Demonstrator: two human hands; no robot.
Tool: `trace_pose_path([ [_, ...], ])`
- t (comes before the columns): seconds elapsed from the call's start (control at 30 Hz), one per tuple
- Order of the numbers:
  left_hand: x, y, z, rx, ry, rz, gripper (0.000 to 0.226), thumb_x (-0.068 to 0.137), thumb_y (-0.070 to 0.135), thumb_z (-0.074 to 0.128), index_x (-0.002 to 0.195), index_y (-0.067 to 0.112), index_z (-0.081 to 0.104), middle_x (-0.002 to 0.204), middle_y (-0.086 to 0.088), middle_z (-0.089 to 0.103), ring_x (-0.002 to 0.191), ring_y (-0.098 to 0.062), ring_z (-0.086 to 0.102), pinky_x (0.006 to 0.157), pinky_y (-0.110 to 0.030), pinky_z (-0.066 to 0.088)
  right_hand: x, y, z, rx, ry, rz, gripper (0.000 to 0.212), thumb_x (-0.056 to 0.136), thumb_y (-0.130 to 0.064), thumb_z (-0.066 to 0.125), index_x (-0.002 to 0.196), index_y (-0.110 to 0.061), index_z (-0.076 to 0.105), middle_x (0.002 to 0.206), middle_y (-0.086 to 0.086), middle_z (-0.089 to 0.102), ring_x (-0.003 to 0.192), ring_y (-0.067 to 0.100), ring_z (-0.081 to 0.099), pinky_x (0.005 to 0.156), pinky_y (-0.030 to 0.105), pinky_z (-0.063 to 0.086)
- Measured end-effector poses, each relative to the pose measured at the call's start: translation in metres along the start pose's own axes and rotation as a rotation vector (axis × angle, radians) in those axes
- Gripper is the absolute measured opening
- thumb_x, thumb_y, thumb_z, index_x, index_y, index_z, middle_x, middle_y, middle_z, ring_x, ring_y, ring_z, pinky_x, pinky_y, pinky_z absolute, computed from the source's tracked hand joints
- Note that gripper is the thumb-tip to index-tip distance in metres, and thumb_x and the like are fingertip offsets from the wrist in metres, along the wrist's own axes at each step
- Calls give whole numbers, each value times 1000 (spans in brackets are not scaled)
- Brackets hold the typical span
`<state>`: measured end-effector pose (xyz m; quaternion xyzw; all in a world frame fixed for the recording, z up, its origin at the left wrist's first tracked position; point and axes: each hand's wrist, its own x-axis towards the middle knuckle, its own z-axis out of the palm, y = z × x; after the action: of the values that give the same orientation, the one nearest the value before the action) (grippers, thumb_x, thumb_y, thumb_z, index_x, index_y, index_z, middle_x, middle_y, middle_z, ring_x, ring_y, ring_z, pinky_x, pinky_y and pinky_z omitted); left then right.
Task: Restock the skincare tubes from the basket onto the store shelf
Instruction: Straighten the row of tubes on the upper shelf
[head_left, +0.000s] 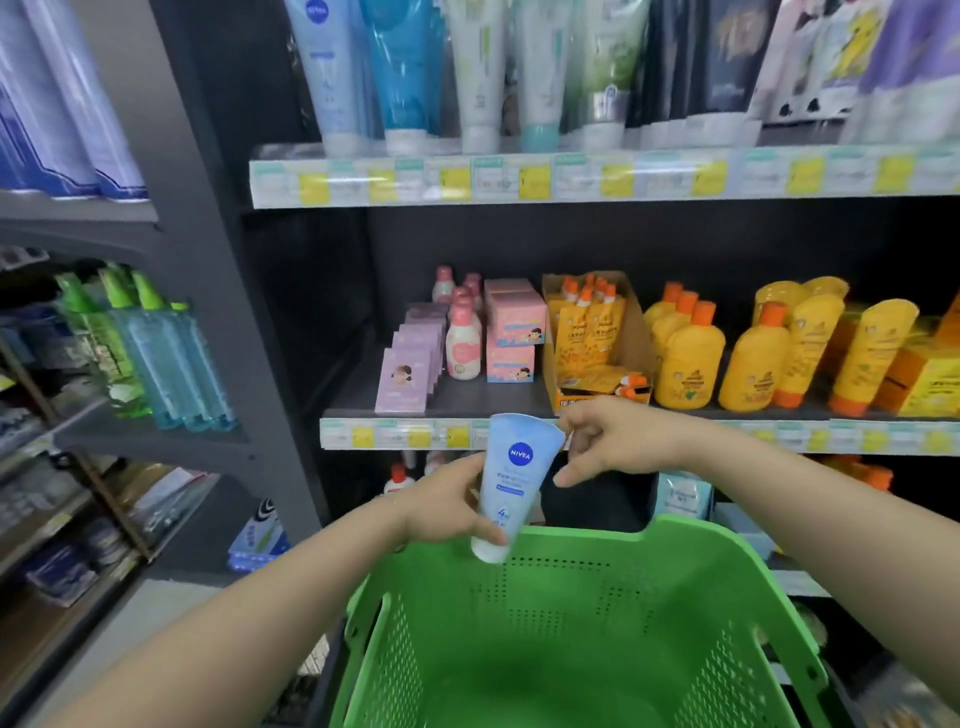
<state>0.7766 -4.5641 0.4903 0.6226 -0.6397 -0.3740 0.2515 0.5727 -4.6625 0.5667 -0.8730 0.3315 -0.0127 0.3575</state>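
Note:
A light blue Nivea tube stands cap-down above the far rim of the green basket. My left hand grips its lower half from the left. My right hand pinches the tube's flat top corner with thumb and forefinger. The basket's inside shows no other tubes in the visible part. On the top shelf a row of tubes stands cap-down, with a matching blue Nivea tube at its left end.
The middle shelf carries lilac boxes, pink bottles and boxes, and yellow bottles and tubes with orange caps. A grey upright divides this bay from the left bay, where green and blue bottles stand. Lower shelves lie behind the basket.

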Motion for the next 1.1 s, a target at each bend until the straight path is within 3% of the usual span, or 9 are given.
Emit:
trace_pose_path([
  [0.1, 1, 14, -10, -113, 47, 29, 59, 71, 9, 81, 120, 23, 51, 113, 5, 68, 103, -12, 65, 93, -36, 52, 0, 2, 3, 63, 11, -5, 38, 77, -23, 79, 106, -11, 58, 85, 5, 66, 77, 17, 61, 80, 41, 50],
  [0.3, 2, 54, -28, -232, 189, 152, 53, 71, -1, 79, 112, 23, 56, 109, 1, 70, 99, -12, 67, 85, -28, 55, 0, -13, 6, 229, 143, -87, 42, 75, -22, 80, 108, -9, 58, 103, 16, 67, 90, 21, 64, 91, 41, 51],
  [0.43, 3, 75, -41, -252, 233, 194, 50, 71, -4, 78, 107, 24, 58, 103, 4, 72, 94, -12, 69, 75, -22, 53, -1, -30, -5, 332, 232, -137, 34, 76, -23, 79, 102, -16, 57, 93, 5, 68, 78, 10, 64, 63, 19, 50],
  [0.5, 2, 85, -49, -244, 256, 211, 52, 71, -3, 78, 108, 27, 58, 104, 4, 72, 96, -13, 69, 77, -23, 54, -1, -38, -11, 358, 283, -166, 26, 80, -18, 76, 97, -21, 56, 94, 2, 67, 77, 9, 64, 61, 15, 50],
  [0.67, 0, 106, -62, -264, 339, 249, 57, 70, -2, 79, 120, 16, 58, 110, 0, 71, 98, -14, 68, 80, -23, 54, 1, -50, -26, 267, 415, -244, 27, 82, -22, 73, 104, -22, 57, 105, -2, 66, 98, 12, 64, 84, 25, 54],
  [0.9, -7, 137, -91, -256, 386, 278, 49, 74, 6, 78, 118, 19, 61, 109, 2, 71, 99, -12, 68, 86, -29, 56, 0, -73, -55, 221, 500, -304, 26, 86, -27, 70, 108, -17, 59, 101, -4, 68, 90, 8, 66, 77, 21, 55],
  [1.0, -13, 149, -105, -241, 430, 275, 45, 76, 8, 77, 116, 22, 64, 106, -2, 71, 101, -20, 66, 86, -40, 56, 1, -87, -67, 239, 531, -332, 24, 86, -24, 69, 106, -16, 60, 98, -5, 69, 85, 7, 67, 72, 21, 55],
  [1.1, -16, 159, -118, -254, 520, 294, 47, 74, 6, 78, 116, 19, 60, 105, -5, 68, 98, -18, 66, 77, -28, 58, 8, -101, -78, 248, 585, -351, 20, 85, -24, 70, 101, -17, 60, 95, -2, 69, 85, 12, 67, 76, 29, 57],
])
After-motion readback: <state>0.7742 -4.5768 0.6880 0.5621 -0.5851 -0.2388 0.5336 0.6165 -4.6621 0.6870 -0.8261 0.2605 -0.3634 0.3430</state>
